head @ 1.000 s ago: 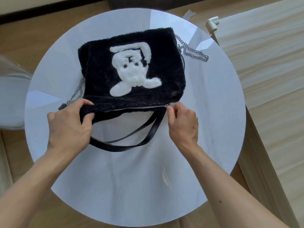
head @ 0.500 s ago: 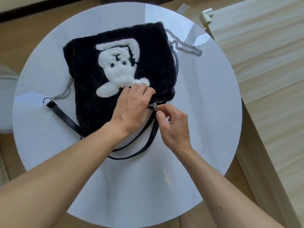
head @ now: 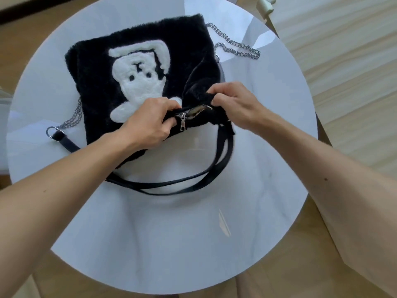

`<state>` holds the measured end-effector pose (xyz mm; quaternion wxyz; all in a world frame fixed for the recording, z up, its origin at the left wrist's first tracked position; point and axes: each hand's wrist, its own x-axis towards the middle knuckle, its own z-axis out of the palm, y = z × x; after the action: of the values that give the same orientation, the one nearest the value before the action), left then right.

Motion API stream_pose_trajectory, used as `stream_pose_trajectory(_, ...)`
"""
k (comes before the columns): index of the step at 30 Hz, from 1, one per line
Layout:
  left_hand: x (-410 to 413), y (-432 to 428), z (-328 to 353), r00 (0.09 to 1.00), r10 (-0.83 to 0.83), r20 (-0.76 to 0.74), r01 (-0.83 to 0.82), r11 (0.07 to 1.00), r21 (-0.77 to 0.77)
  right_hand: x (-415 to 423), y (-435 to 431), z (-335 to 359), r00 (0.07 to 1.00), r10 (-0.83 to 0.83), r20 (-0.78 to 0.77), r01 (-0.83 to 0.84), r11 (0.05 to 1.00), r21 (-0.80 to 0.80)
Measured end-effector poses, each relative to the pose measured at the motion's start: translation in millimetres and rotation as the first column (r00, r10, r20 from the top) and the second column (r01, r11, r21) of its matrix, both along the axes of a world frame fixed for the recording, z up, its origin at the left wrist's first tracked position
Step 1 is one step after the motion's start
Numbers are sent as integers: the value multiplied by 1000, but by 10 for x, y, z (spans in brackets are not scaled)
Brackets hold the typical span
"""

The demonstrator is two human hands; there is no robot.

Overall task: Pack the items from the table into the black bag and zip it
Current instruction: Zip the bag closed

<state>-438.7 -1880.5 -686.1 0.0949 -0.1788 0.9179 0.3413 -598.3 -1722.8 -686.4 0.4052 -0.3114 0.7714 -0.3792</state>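
On table point(head: 268, 147) — two hands grip one bag point(head: 96, 87).

The bag point(head: 96, 87) is black and furry, with a white bear figure point(head: 139, 80) that has black dots for eyes. Its zipper point(head: 182, 121) and chains point(head: 234, 47) are silver, its straps point(head: 171, 186) glossy black. The round desk point(head: 171, 244) is white; the floor point(head: 28, 22) is light wood.
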Motion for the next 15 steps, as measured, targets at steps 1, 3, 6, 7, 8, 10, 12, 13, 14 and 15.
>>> stream_pose_trajectory(1, -11, 0, 19, 1000, -20, 7, 20, 1000, 3, -65, 9, 40, 999, 50, 22, -51, 998, 36)
stream_pose_trajectory(3, -39, 10, 49, 997, -61, 40, 61, 998, 16, -150, 28, 92, 985, 171, -9, -168, 978, 127)
stream_pose_trajectory(6, -87, 30, 50, 991, -61, 119, 59, 998, 21, -173, 32, 55, 962, 257, -97, -223, 936, 274)
stream_pose_trajectory(7, -98, 30, 46, 989, -48, 138, 46, 999, 18, -160, 39, 28, 957, 257, -132, -206, 928, 309)
stream_pose_trajectory(8, -106, 27, 45, 988, -36, 152, 34, 999, 17, -134, 53, 10, 953, 249, -175, -181, 926, 332)
stream_pose_trajectory(10, -123, 20, 49, 986, -22, 167, 17, 999, 28, -43, 107, -45, 944, 200, -262, -106, 936, 335)
stream_pose_trajectory(12, -133, 11, 60, 985, -16, 173, 8, 999, 48, 121, 179, -74, 925, 36, -378, 63, 968, 245)
stream_pose_trajectory(13, -135, 9, 66, 985, -10, 174, -1, 998, 59, 227, 214, -74, 883, -71, -465, 157, 976, 150)
stream_pose_trajectory(14, -135, 5, 72, 984, -1, 176, -12, 997, 72, 349, 237, -63, 810, -168, -561, 230, 972, 42)
stream_pose_trajectory(15, -135, 6, 77, 985, 6, 175, -21, 996, 84, 476, 247, -47, 744, -229, -628, 267, 963, -36)
